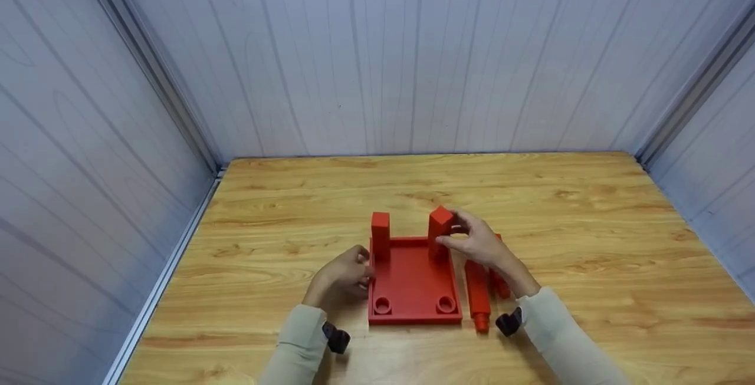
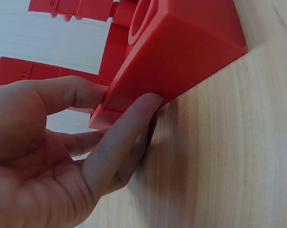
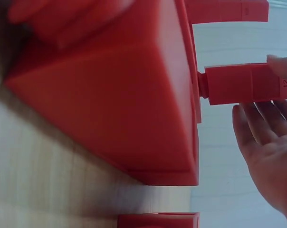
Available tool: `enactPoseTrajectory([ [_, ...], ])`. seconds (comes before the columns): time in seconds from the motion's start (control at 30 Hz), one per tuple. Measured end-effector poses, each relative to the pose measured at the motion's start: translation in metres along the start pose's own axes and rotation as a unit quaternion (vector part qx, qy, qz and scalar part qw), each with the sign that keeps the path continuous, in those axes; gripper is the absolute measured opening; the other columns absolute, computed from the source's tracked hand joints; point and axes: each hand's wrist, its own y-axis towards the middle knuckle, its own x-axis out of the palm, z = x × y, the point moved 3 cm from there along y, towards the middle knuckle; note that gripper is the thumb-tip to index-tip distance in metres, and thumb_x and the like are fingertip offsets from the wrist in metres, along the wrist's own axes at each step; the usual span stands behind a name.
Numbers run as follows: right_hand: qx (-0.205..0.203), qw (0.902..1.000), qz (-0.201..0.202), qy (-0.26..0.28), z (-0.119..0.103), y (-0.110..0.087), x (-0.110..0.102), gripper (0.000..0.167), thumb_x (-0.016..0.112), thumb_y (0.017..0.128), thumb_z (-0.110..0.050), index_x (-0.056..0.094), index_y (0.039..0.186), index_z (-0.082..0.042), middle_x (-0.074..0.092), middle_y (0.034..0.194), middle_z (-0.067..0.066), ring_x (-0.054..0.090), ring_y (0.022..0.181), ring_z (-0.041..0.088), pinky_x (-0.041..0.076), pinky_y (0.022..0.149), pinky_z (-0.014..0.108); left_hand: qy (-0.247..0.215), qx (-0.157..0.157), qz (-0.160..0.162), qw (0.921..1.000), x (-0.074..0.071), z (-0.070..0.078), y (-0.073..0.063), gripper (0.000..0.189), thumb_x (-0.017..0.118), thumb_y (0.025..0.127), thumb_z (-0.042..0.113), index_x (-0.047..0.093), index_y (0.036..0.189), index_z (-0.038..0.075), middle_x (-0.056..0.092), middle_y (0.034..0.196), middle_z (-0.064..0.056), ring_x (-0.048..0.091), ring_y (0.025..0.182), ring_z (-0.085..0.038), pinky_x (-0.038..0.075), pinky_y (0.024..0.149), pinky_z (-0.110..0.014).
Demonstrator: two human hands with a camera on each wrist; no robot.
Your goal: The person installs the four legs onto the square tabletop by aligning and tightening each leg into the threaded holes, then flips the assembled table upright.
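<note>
A red tray-like base point(image 1: 413, 290) with raised edges lies on the wooden table, round sockets showing at its two near corners. My left hand point(image 1: 345, 271) grips the base's left edge, thumb over the rim and fingers against the outer side point(image 2: 181, 52). At the far left corner a square red leg point(image 1: 381, 234) stands upright. My right hand point(image 1: 479, 244) holds another red leg point(image 1: 439, 232) at the far right corner, pinching its upper part. That leg looks turned relative to the base, and a narrow neck shows at its lower end in the right wrist view.
Right of the base lie a red leg point(image 1: 478, 290) with a threaded end and a second one point(image 1: 500, 285), partly hidden under the right forearm. White panel walls point(image 1: 389, 61) enclose the table's back and sides. Each wrist carries a small black camera.
</note>
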Motion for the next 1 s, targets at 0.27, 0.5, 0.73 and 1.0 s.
enactPoseTrajectory([
  [0.27,-0.006,0.9959,0.073,-0.052,-0.007,-0.002,0.002,0.045,0.074,0.081,-0.008,0.053,0.119,0.004,0.064,0.109,0.018,0.061,0.101,0.033,0.049,0.089,0.049,0.001,-0.007,0.015,0.9999,0.002,-0.003,0.003,0.039,0.055,0.087,0.003,0.041,0.123,-0.003,0.055,0.087,-0.013,0.057,0.071,-0.021,0.057,0.067,-0.041],
  [0.5,-0.027,0.9931,0.096,-0.061,0.034,0.007,0.002,0.046,0.078,0.079,-0.023,0.054,0.115,-0.007,0.065,0.101,0.007,0.061,0.093,0.024,0.051,0.083,0.042,0.016,-0.003,0.011,0.9998,-0.001,-0.002,0.002,0.038,0.055,0.088,0.004,0.041,0.123,-0.003,0.053,0.087,-0.012,0.056,0.071,-0.020,0.056,0.066,-0.038],
  [0.73,-0.035,0.9928,0.086,-0.076,0.031,0.007,0.002,0.041,0.078,0.079,-0.028,0.056,0.111,-0.013,0.062,0.095,0.002,0.059,0.088,0.024,0.050,0.079,0.039,0.035,-0.002,0.010,0.9993,-0.001,-0.002,0.004,0.036,0.055,0.090,0.006,0.042,0.122,-0.003,0.054,0.093,-0.013,0.059,0.071,-0.019,0.057,0.066,-0.038],
  [1.0,-0.030,0.9982,0.024,-0.046,0.010,0.001,0.001,0.051,0.070,0.086,-0.012,0.049,0.130,0.000,0.062,0.112,0.016,0.056,0.109,0.036,0.043,0.096,0.057,0.007,-0.014,0.010,0.9998,-0.001,-0.003,0.004,0.039,0.055,0.088,0.004,0.041,0.124,-0.002,0.054,0.096,-0.016,0.060,0.073,-0.021,0.058,0.067,-0.041],
])
